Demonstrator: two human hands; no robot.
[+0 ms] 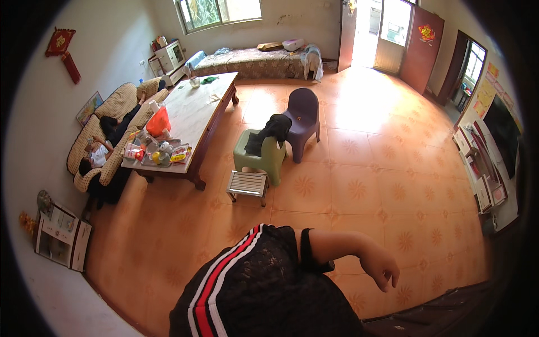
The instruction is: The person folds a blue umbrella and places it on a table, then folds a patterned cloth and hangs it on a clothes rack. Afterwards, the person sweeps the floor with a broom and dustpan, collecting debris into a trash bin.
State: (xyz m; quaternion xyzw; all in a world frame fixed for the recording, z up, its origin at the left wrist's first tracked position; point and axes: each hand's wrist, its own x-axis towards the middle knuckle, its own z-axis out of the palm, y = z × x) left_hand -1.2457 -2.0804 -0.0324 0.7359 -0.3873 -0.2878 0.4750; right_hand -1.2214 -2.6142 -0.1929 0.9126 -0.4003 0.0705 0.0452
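My left hand (pixel 380 266) is at the lower right, bent down at the wrist above the orange tiled floor (pixel 358 210). Its fingers are loosely curled and apart, with nothing seen in them. The bare forearm comes out of a black sleeve (pixel 252 269) with red and white stripes. My right hand is out of view. Ahead of me stand a small slatted metal stool (pixel 247 183) and a green plastic chair (pixel 274 156) with a black cloth (pixel 276 127) over its back. A purple plastic chair (pixel 304 105) stands just behind it.
A long marble-topped table (pixel 196 101) holds a red plastic bag (pixel 158 121) and packages at its near end. A person (pixel 101 153) lies on the sofa (pixel 122 99), holding a small device. A daybed (pixel 248 63) is under the window; a TV cabinet (pixel 482 168) stands right, near open doors (pixel 422 50).
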